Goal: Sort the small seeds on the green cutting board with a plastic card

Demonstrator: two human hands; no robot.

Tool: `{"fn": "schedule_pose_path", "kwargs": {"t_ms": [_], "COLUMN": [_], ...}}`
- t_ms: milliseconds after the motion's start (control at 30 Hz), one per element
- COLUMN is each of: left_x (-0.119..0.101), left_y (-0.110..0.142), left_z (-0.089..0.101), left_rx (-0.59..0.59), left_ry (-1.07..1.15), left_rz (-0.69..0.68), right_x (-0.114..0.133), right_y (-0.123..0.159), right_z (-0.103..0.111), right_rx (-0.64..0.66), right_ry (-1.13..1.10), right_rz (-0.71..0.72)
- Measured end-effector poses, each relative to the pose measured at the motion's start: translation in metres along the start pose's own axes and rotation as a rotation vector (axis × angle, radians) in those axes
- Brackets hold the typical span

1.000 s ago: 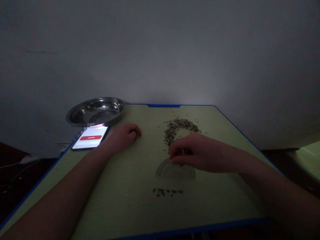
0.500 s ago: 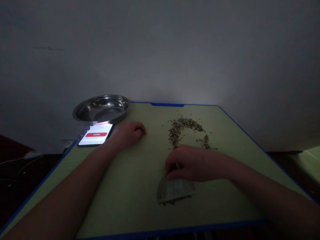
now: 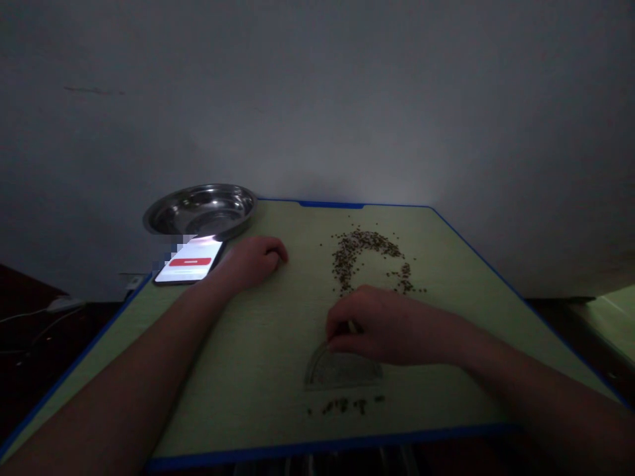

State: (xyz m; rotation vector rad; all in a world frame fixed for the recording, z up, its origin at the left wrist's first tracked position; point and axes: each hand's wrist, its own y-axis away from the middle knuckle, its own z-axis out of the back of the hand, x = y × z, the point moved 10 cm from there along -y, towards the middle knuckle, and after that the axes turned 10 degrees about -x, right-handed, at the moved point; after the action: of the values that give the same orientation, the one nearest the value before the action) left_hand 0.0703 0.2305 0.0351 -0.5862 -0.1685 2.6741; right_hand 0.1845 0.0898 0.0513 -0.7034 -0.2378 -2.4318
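My right hand [image 3: 370, 324] pinches the curved edge of a clear half-round protractor [image 3: 342, 372] low over the table, its straight side facing me. A short, broken row of small dark grains [image 3: 342, 405] lies just in front of that straight side, with a gap between them. Beyond my right hand spreads a loose ring of brown grains [image 3: 347, 254], probably seeds or small beans. My left hand [image 3: 255, 261] rests on the table with its fingers curled in and nothing visible in them. It lies beside the phone, apart from the grains.
A shiny steel basin [image 3: 203, 215] stands at the back left of the pale table [image 3: 258, 370], which has a blue rim. Close to the basin lies a phone [image 3: 188, 261] with its screen lit. A wall [image 3: 317, 99] rises behind the table. White cables [image 3: 42, 316] run at the far left.
The protractor's straight edge has come away from the grains at the front, leaving a gap. Those grains now lie more spread out towards me. My left hand stays in place.
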Motion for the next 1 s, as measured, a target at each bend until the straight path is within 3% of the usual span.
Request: {"fn": "schedule_pose_path", "kwargs": {"t_ms": [167,367,1000], "left_x": [-0.003,-0.002,-0.004], "left_y": [0.001,0.0,0.001], "left_z": [0.003,0.002,0.003], "left_rx": [-0.01,-0.013,-0.009], "left_ry": [-0.007,0.002,-0.003], "left_rz": [-0.005,-0.012,0.002], "right_x": [0.012,0.006,0.004], "right_y": [-0.004,0.006,0.021], "right_z": [-0.013,-0.018,-0.026], "right_rx": [0.046,0.076,0.137], "right_ry": [-0.011,-0.042,-0.181], "right_rz": [0.067,0.0,-0.022]}}
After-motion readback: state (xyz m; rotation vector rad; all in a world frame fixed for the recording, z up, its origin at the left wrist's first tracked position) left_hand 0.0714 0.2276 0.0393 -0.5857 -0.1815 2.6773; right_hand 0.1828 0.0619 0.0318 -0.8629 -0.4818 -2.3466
